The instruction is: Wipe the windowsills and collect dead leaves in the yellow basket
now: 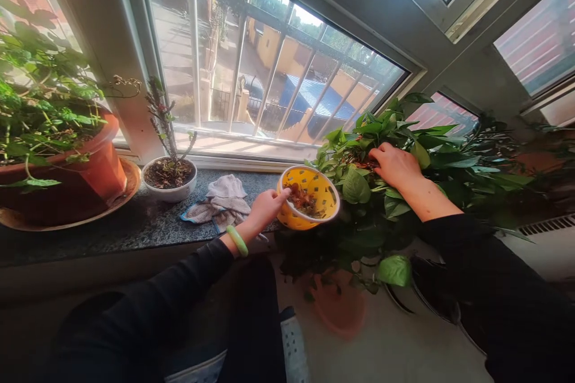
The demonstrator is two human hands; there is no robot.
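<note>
Standing near the window (287,48), I see at the far left a large reddish pot (101,161) with a leafy green plant (40,90), and under this pot is a round saucer (130,184). Next to it, on the dark speckled sill (148,226), is a small white pot (174,190), which holds brown soil and a thin upright plant (167,131). To the right of this pot lies a crumpled pale cloth (224,200) with blue edging. Just beyond the cloth comes the left hand (267,210) of the person, with a light green bangle (236,240) at the wrist, below a black sleeve. This hand is closed on the near left rim of a yellow basket (309,222), with the thumb at the rim and the other fingers partly hidden. The basket has a pale rim and many small openings, and it is tilted toward the person at the edge of the sill; whether the stone also supports it, I cannot tell. Inside are dry brown leaves (308,200). Lower down, an orange-brown pot (344,308) is near the floor. On the right grows a dense leafy plant (357,185), close beside the basket. The right hand (398,167) reaches into its leaves, with bent fingers pointing to the left; the fingertips are partly covered, so I cannot tell if they pinch something.
</note>
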